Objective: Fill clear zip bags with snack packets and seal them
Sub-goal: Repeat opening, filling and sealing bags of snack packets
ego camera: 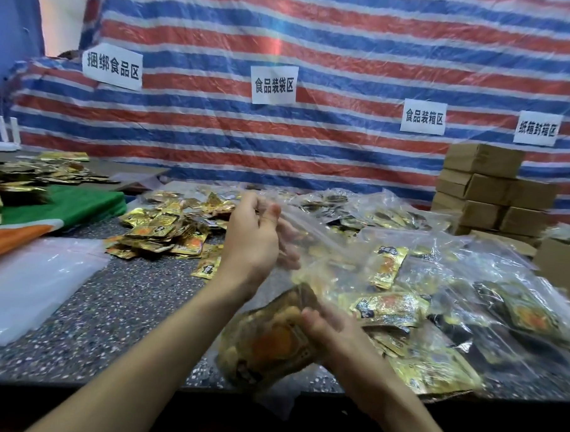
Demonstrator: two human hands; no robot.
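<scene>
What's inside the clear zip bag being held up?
A stack of gold snack packets, gripped by the right hand; the left hand holds the clear zip bag by its top. Motion blur and overlap hide how many packets.

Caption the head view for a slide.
Left hand pinches the top of a clear zip bag; right hand grips a stack of snack packets.

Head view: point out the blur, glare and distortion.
Head view: motion blur smears the right hand and the stack of snack packets it grips; the left hand is sharper; sheen on the clear zip bag veils its contents; wide-angle bend tilts the outer paper signs; light is flat, shadows faint.
</scene>
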